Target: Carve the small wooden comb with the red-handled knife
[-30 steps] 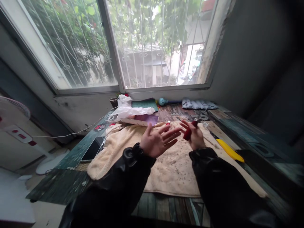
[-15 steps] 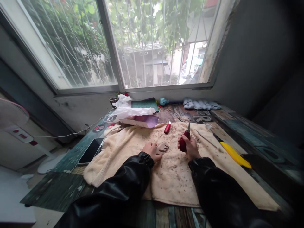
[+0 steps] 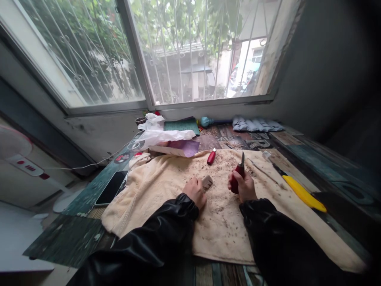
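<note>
My left hand [image 3: 195,191] is closed around a small pale piece of wood [image 3: 206,182], resting on a cream towel [image 3: 178,206] strewn with wood shavings. My right hand [image 3: 243,186] grips a red-handled carving knife [image 3: 237,176] with its short blade pointing up. The two hands are a short way apart over the middle of the towel. A second red-handled tool [image 3: 211,157] lies on the towel beyond them. Both arms wear shiny black sleeves.
A yellow-handled tool [image 3: 303,194] lies at the right. A phone [image 3: 110,187] sits left of the towel. White plastic bag [image 3: 162,135], purple sheet [image 3: 186,147], green mat [image 3: 181,125] and folded blue cloth [image 3: 256,124] lie under the barred window. A fan [image 3: 18,159] stands left.
My open left hand came down and closed on the wood piece on the towel. My right hand lowered with the knife and turned its blade upright. The view shifted slightly downward.
</note>
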`<action>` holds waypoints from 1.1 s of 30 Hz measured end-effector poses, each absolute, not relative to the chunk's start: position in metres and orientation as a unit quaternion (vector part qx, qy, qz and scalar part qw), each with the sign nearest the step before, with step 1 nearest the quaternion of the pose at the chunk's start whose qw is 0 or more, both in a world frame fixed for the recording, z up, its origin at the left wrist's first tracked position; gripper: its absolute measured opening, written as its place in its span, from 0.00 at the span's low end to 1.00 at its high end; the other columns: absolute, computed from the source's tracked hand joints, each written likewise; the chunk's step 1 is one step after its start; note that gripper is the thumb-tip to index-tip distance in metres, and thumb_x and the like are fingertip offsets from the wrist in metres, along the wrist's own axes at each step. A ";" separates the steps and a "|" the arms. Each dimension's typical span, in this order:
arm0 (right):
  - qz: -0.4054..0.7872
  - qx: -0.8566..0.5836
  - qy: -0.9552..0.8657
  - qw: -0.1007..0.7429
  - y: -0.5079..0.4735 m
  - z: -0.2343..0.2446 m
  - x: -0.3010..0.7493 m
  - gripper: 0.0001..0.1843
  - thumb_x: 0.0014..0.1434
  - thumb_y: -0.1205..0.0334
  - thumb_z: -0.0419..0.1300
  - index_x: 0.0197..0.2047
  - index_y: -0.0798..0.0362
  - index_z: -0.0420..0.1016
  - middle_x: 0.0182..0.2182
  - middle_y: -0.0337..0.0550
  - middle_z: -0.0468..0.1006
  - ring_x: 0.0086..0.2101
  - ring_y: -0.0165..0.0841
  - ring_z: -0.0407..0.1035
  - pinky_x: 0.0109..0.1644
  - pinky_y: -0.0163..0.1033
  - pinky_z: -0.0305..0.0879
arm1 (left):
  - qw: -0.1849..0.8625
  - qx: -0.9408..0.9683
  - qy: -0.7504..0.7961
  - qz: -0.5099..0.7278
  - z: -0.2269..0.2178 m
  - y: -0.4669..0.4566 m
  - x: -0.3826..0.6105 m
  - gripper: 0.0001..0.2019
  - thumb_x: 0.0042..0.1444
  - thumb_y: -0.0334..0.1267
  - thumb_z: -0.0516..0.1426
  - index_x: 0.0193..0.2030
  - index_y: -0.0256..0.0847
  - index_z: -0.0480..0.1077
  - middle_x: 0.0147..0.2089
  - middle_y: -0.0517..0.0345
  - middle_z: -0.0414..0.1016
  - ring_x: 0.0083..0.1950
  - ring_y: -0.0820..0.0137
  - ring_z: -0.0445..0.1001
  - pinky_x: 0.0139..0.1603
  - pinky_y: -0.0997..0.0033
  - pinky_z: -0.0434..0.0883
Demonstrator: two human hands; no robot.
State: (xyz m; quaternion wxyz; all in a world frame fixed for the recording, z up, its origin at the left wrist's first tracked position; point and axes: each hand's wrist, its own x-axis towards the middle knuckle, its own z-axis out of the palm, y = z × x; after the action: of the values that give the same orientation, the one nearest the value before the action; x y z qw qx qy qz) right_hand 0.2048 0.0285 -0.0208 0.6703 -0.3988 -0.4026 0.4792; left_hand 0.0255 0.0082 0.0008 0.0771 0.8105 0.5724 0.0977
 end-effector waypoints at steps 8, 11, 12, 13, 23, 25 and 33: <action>0.478 -0.426 -0.422 0.642 0.012 -0.025 0.208 0.16 0.49 0.51 0.60 0.34 0.52 0.61 0.17 0.28 0.67 0.12 0.24 0.60 0.12 0.30 0.55 | 0.134 0.777 0.599 0.142 0.010 0.005 0.020 0.12 0.49 0.35 0.50 0.41 0.35 0.66 0.41 0.46 0.68 0.40 0.59 0.71 0.38 0.60 0.69; 0.456 -0.439 -0.434 0.641 0.006 -0.023 0.206 0.16 0.50 0.52 0.60 0.35 0.52 0.62 0.17 0.28 0.66 0.12 0.24 0.60 0.13 0.30 0.55 | 0.251 0.754 0.563 0.226 0.010 0.003 0.021 0.10 0.52 0.39 0.51 0.39 0.38 0.65 0.39 0.52 0.69 0.37 0.67 0.72 0.38 0.67 0.70; 0.448 -0.446 -0.438 0.639 0.004 -0.022 0.205 0.16 0.50 0.52 0.60 0.35 0.52 0.62 0.17 0.29 0.66 0.12 0.24 0.60 0.13 0.30 0.55 | 0.354 0.714 0.534 0.284 0.008 0.003 0.023 0.11 0.52 0.40 0.52 0.41 0.37 0.64 0.37 0.53 0.70 0.34 0.69 0.72 0.35 0.68 0.70; 0.440 -0.454 -0.443 0.636 0.003 -0.022 0.204 0.15 0.50 0.52 0.60 0.35 0.52 0.62 0.17 0.29 0.66 0.12 0.24 0.60 0.13 0.29 0.54 | 0.461 0.656 0.495 0.336 0.006 0.002 0.025 0.13 0.51 0.42 0.53 0.41 0.37 0.64 0.35 0.54 0.70 0.31 0.71 0.72 0.32 0.69 0.70; 0.307 -0.538 -0.578 0.531 -0.007 -0.033 0.201 0.12 0.52 0.53 0.57 0.35 0.53 0.68 0.15 0.31 0.63 0.15 0.24 0.58 0.19 0.30 0.57 | 0.804 0.336 0.259 0.417 -0.011 -0.010 0.017 0.21 0.45 0.37 0.62 0.43 0.37 0.58 0.30 0.56 0.75 0.28 0.67 0.76 0.30 0.64 0.73; 0.263 -0.538 -0.630 0.495 -0.010 -0.032 0.204 0.12 0.55 0.53 0.54 0.36 0.53 0.68 0.18 0.33 0.65 0.18 0.25 0.60 0.21 0.31 0.59 | 0.813 0.327 0.242 0.417 -0.016 -0.011 0.017 0.20 0.45 0.36 0.61 0.42 0.38 0.57 0.29 0.55 0.75 0.25 0.67 0.76 0.26 0.66 0.73; 0.175 -0.436 -0.798 0.377 -0.010 -0.014 0.206 0.11 0.56 0.60 0.53 0.43 0.51 0.68 0.35 0.41 0.74 0.34 0.30 0.70 0.37 0.32 0.66 | 0.808 0.319 0.225 0.442 -0.028 -0.011 0.023 0.21 0.46 0.38 0.60 0.44 0.37 0.55 0.27 0.55 0.75 0.22 0.64 0.75 0.21 0.68 0.71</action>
State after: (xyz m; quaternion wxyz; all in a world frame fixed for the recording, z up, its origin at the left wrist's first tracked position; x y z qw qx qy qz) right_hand 0.2063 -0.0097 -0.0143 0.3774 -0.4363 -0.7979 0.1747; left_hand 0.0229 -0.0110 -0.0280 0.8076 0.3194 0.2248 0.4419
